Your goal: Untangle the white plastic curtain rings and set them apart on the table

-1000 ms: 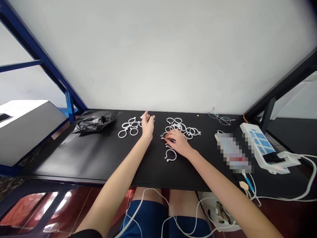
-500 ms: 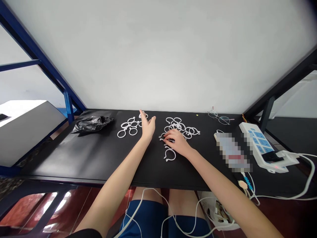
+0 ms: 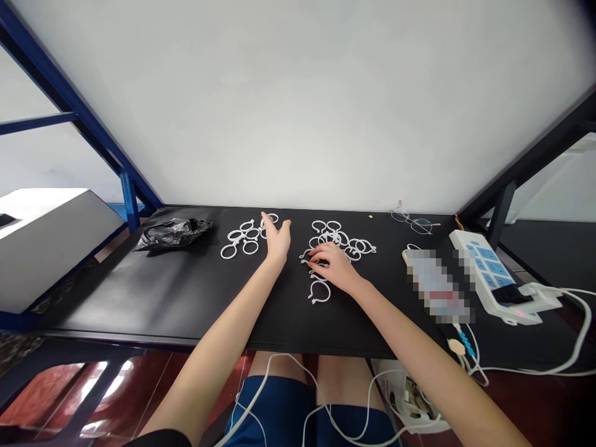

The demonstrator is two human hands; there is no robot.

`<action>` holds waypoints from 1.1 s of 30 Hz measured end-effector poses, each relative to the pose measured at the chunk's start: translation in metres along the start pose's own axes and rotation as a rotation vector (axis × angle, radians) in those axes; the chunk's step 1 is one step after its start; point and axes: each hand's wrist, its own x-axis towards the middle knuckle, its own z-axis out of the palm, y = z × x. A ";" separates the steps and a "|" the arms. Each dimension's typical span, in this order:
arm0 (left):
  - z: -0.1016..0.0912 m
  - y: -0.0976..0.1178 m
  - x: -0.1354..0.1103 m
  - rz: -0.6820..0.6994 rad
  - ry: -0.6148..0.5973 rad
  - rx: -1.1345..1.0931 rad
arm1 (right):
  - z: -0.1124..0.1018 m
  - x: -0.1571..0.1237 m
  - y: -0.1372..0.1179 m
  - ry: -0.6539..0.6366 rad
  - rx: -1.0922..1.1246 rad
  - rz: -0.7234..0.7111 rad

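White open-ended rings lie on the black tabletop (image 3: 139, 292) in two groups: a left group (image 3: 244, 233) left of the frame's center, and a larger, overlapping right group (image 3: 332, 236) right of it. A lone ring (image 3: 329, 290) sits at the near end of the right group.

The left hand (image 3: 278, 239) is spread wide, thumb well apart from the fingers, beside the left group; nothing shows in its grip. The right hand (image 3: 333, 264) reaches into the right group with a narrow grip, fingertips at a ring's end; whether it is pinched or merely touched, I cannot tell.

The rings look like thin plastic: probably light, fairly stiff with some spring, and a little slippery. The plain curve opposite the gap seems the surest hold; the small knobbed ends may catch on neighbors, and prying the gap too wide could snap one.
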 end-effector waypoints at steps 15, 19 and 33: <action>-0.004 0.003 0.009 -0.164 0.084 -0.169 | -0.003 -0.001 0.000 -0.012 0.026 0.004; -0.004 0.002 0.010 -0.171 0.102 -0.186 | -0.002 -0.001 0.001 -0.006 0.022 0.000; -0.004 0.002 0.010 -0.156 0.076 -0.110 | -0.003 -0.001 0.000 -0.011 0.033 -0.028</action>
